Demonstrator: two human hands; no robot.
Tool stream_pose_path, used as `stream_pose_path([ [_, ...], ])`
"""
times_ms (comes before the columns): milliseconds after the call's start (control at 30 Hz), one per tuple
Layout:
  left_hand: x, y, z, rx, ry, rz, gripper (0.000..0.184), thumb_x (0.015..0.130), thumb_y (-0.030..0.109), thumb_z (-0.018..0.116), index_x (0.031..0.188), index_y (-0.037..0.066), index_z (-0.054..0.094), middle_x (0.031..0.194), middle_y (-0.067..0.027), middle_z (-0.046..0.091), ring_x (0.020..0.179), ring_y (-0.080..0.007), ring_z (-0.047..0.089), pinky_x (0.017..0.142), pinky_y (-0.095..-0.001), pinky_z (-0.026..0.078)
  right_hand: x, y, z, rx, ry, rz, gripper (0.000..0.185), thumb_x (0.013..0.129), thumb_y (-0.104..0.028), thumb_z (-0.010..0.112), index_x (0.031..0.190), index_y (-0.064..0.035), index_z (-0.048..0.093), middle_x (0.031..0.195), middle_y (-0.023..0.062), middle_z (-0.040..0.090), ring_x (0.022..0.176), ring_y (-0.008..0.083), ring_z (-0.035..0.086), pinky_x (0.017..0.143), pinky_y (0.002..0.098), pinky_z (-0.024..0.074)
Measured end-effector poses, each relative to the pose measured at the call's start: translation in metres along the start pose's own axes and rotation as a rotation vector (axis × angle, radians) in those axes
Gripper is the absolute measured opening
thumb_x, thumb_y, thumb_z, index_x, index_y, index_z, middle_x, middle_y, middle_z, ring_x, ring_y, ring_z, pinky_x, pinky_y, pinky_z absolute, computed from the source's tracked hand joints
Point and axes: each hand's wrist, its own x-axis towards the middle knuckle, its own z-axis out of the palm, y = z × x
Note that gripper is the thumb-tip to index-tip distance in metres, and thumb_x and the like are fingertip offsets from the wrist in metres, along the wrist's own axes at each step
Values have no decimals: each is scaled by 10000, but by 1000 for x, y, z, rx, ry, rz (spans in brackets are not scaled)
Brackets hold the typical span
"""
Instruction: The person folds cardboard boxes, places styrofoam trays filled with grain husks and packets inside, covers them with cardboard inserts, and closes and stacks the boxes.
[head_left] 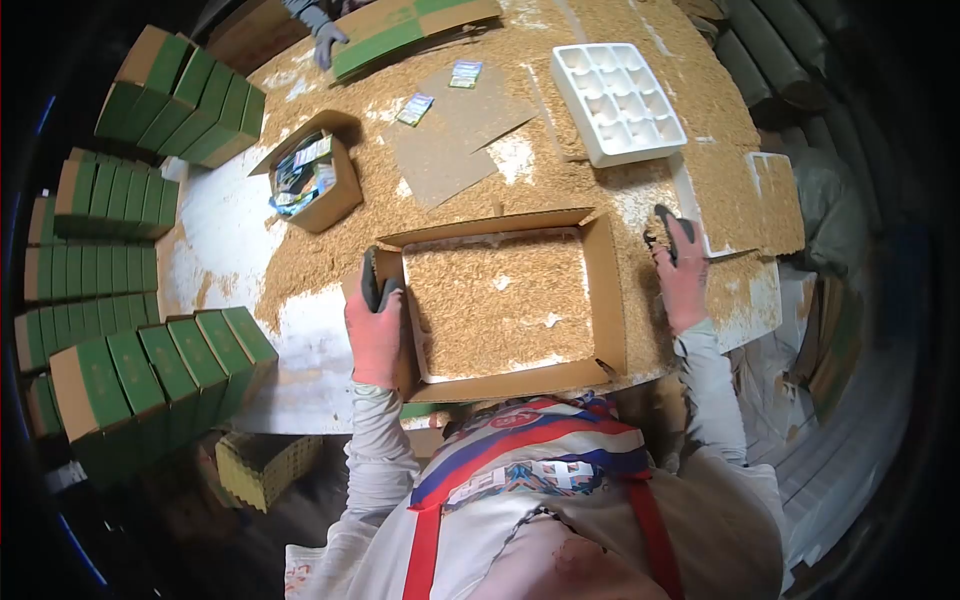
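Note:
An open cardboard box (612,300) stands at the table's near edge, holding a white tray (415,340) largely covered with wood shavings (500,310). My left hand (374,335), in a pink glove with dark fingers, grips the box's left wall, its fingertips partly hidden. To the right of the box, my right hand (682,275) in a matching glove is over the shavings-strewn table. Its fingers curl round what looks like a clump of shavings. Beyond it stands a white molded tray (625,150) with rows of round pockets.
A small carton (335,200) of colorful packets stands at the left. Two packets (414,108) lie near a cardboard sheet (440,165). Green-and-brown boxes (165,370) are stacked along the left. Another person's gloved hand (328,45) touches a green-brown carton (415,30) at the far side.

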Motion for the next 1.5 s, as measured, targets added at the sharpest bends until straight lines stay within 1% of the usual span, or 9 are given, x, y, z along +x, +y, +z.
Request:
stream_pose_path([
  [233,20,14,-22,-374,-127,-247,457,839,80,576,1275,-2,469,1194,-140,565,1091,-212,546,907,-306,428,57,-164,-29,-225,-705,-523,522,736,-306,687,1215,-146,559,1118,156,560,959,285,602,760,372,507],
  [300,60,-4,-21,-301,50,-30,348,852,66,562,1189,-16,544,1187,-124,560,1078,-193,543,905,-295,429,108,-157,-5,85,-400,-656,471,780,-368,648,1173,-119,576,1098,133,590,903,248,626,734,347,511],
  [500,281,-71,80,271,37,173,579,796,355,629,1270,68,461,1206,-167,536,1109,-307,512,942,-368,394,247,-78,210,583,-1062,513,400,825,-442,611,754,-49,584,623,64,549,561,147,566,481,307,449],
  [533,315,-83,102,434,91,116,610,791,374,628,1292,84,435,1262,-154,485,1171,-317,454,956,-399,376,241,-45,250,942,-1113,1101,346,849,-440,586,905,-99,591,737,80,598,587,177,577,535,284,467],
  [633,365,-104,135,757,-53,-16,677,775,403,629,1340,121,382,1334,-168,398,1237,-315,374,973,-479,329,234,-28,287,1046,-714,1063,214,874,-302,606,821,-117,513,724,40,552,544,177,517,502,279,443],
  [833,352,-161,162,785,259,472,442,756,261,628,1170,135,538,1101,-89,535,1129,-273,440,928,-466,336,251,-10,299,1588,-496,938,166,867,-266,602,869,-109,550,684,38,506,470,138,472,396,259,377],
  [1167,176,-16,-12,-479,60,2,207,758,8,628,964,-19,626,826,-58,625,737,-120,563,688,-242,457,204,-68,38,744,-297,292,149,805,-128,647,880,0,629,646,-3,559,482,49,460,420,201,334],
  [1433,35,74,16,755,-439,674,290,713,270,687,915,86,590,801,-96,591,764,-284,591,674,-371,456,70,-136,-74,353,243,-289,164,708,-41,696,844,-2,613,763,57,621,599,115,541,563,238,439],
  [1500,29,43,5,712,-159,764,268,703,257,690,890,93,590,818,-96,598,769,-275,596,668,-368,461,47,-120,-79,306,213,-736,217,677,-40,701,874,-31,610,809,71,626,604,167,573,554,275,455],
])
